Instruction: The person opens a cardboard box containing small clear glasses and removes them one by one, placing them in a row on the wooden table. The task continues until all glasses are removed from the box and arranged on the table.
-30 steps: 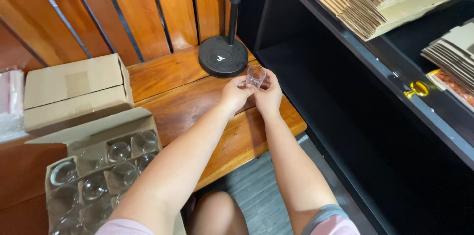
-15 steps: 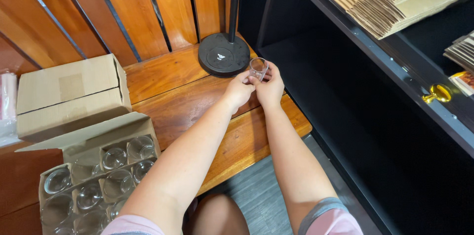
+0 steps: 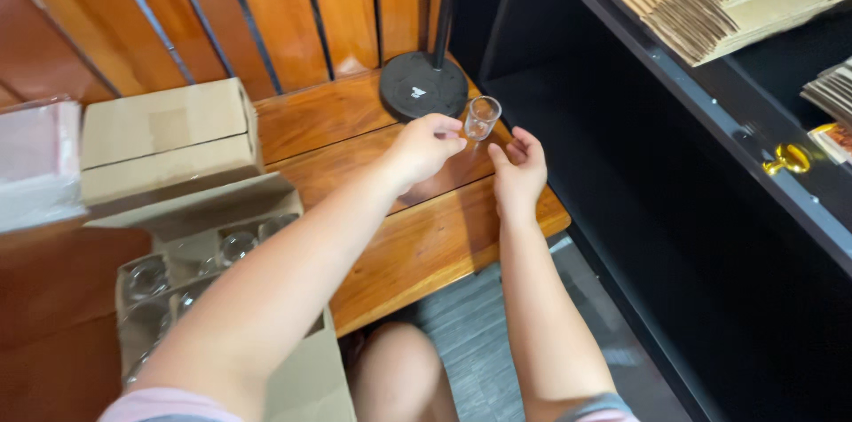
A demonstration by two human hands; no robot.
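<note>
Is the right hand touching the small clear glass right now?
Apart. The head view shows the right hand open below the small clear glass, with wood visible between them; the left hand fingers pinch it.

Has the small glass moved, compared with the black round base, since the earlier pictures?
Yes. The small glass now stands beside the black round base, nearer it, with the left hand alone pinching it.
</note>
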